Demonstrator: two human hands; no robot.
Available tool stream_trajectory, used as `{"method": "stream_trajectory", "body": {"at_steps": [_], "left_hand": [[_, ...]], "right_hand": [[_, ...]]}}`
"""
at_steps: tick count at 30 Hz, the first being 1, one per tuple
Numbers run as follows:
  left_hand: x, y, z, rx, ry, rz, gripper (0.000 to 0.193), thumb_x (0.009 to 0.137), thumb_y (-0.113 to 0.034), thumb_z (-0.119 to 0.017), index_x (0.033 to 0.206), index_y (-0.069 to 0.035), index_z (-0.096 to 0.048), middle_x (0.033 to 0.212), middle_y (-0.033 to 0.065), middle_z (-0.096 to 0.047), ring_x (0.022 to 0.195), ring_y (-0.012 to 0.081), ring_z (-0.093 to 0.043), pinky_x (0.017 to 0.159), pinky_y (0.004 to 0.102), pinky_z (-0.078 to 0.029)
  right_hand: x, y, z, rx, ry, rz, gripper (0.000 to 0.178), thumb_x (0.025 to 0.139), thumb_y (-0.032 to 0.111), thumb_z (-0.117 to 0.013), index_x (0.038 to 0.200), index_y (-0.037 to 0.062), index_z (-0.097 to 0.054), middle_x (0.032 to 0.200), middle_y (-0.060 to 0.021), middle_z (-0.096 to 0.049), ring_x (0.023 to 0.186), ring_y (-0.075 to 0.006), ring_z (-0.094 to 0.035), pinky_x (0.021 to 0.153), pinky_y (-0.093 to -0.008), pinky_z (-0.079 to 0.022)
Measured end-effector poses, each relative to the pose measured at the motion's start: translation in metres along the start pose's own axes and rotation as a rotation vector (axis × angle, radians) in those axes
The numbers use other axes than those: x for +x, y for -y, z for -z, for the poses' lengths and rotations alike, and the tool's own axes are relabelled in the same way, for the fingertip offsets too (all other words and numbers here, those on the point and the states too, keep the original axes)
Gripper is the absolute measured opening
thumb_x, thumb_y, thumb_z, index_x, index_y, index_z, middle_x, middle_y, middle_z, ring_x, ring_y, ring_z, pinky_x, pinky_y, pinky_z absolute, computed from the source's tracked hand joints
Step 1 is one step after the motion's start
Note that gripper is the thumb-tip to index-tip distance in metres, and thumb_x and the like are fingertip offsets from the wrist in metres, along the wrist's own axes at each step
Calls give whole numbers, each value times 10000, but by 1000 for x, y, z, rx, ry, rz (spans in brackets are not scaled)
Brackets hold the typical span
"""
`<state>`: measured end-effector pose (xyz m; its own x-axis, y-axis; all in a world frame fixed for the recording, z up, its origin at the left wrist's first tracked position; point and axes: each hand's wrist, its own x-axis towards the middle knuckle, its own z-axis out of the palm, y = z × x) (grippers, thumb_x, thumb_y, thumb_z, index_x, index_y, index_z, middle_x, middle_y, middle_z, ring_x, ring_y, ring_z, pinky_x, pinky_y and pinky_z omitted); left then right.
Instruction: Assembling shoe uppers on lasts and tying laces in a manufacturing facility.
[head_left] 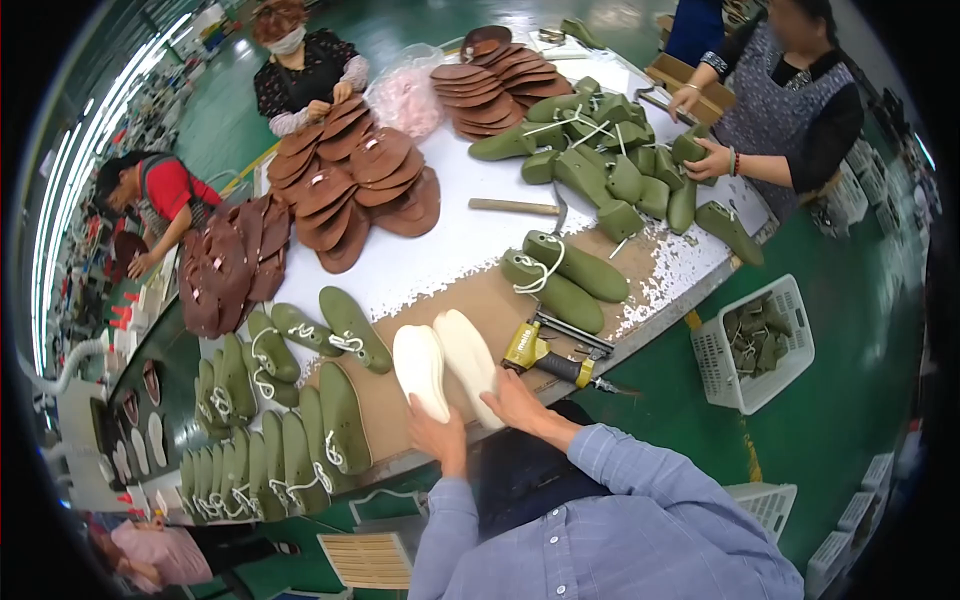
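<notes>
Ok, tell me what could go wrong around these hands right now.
The yellow-and-black power tool lies close by the right hand, its end jutting past the table's edge, so a bump might knock it off. The left hand and right hand each hold one of the white insoles near its lower end, so one could slip. A leftward swing might hit the nearest green last.

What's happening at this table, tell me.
The person's left hand and right hand each hold a pale sole-shaped piece. A yellow-and-black tool lies beside the right hand on the table. Green shoe lasts line up to the left; brown pieces are piled farther back. At far right, a co-worker's hand is on a green last.
</notes>
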<state>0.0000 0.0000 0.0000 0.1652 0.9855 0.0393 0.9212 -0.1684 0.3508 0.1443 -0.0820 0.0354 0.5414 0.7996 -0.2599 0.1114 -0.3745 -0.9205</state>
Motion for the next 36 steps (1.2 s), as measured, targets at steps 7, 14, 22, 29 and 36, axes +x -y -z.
{"method": "stream_trajectory", "body": {"at_steps": [7, 14, 22, 29, 36], "left_hand": [[9, 26, 9, -95, -53, -59, 809, 691, -243, -703, 1401, -50, -367, 1265, 227, -499, 1121, 421, -463, 954, 503, -370], [13, 22, 9, -103, -50, -68, 836, 678, -212, -700, 1415, -65, -333, 1181, 240, -497, 1076, 441, -465, 927, 510, -379], [-12, -27, 35, -213, -15, -362, 694, 750, -185, -722, 1342, 5, -414, 1372, 258, -377, 1279, 424, -357, 1063, 494, -302], [-23, -58, 3, -136, 174, -390, 817, 684, -237, -764, 1399, -105, -392, 1464, 247, -264, 1316, 424, -309, 1031, 545, -292], [-14, -65, -13, -62, 145, -301, 793, 743, -211, -707, 1436, -108, -336, 1476, 244, -241, 1357, 426, -248, 1074, 553, -250]], "right_hand": [[0, -7, 34, -631, -274, 393, 468, 756, 168, -689, 1178, 49, -523, 1060, -148, -546, 954, -339, -538, 814, -445, -433], [2, -34, 72, -795, -246, 230, 578, 750, 150, -697, 1287, 160, -484, 1107, -164, -486, 957, -346, -527, 810, -458, -452], [-36, -32, 119, -490, -134, 255, 570, 815, 203, -681, 1339, 122, -472, 1041, -189, -527, 967, -360, -539, 816, -426, -473], [-71, -44, 208, -500, -485, 130, 490, 787, 175, -712, 1252, 98, -579, 979, -166, -546, 901, -334, -551, 775, -411, -481], [18, -117, 308, -723, -705, 62, 498, 779, 146, -693, 1257, 107, -560, 977, -164, -558, 899, -360, -540, 776, -453, -451]]}}
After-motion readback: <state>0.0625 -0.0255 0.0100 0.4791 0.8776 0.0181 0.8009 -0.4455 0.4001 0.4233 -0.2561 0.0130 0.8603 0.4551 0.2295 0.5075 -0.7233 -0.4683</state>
